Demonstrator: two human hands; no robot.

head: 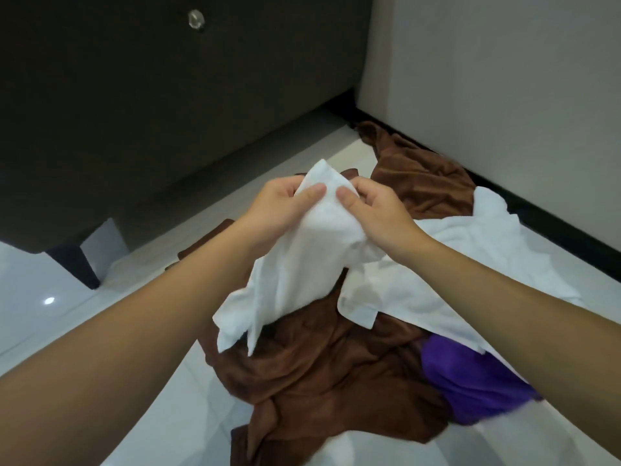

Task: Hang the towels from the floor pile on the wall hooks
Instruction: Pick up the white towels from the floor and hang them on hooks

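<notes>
Crumpled white towel (302, 264) above floor pile (336, 371)

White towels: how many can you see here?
2: held towel gripped by left hand and right hand; floor towel at right on the pile. More may hide underneath.

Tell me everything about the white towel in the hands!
The small white cloth towel looks soft, plain and crumpled. The left hand and right hand pinch its top edge close together, so it hangs bunched above the brown towel in the floor pile. Its lower corners dangle loose.
</notes>
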